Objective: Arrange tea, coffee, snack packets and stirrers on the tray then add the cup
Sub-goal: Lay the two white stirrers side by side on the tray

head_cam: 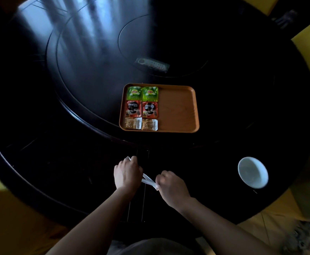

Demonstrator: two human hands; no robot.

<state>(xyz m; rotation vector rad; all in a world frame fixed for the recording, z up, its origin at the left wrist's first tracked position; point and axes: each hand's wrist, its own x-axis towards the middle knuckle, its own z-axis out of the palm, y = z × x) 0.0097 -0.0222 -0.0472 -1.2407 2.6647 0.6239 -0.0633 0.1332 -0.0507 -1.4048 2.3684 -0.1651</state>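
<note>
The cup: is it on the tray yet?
No, the white cup stands on the dark table, apart from the orange tray, toward the person's right.

"NESCAFE" is printed in white on each of the two red and black coffee sachets (pixel 133 108) (pixel 149 109), which lie side by side well beyond the fingertips. A yellow and red "Lipton" badge is borne by each of the two green tea sachets (pixel 134 93) (pixel 150 93) lying just past them, farther from the fingers. The smaller print cannot be read.
</note>
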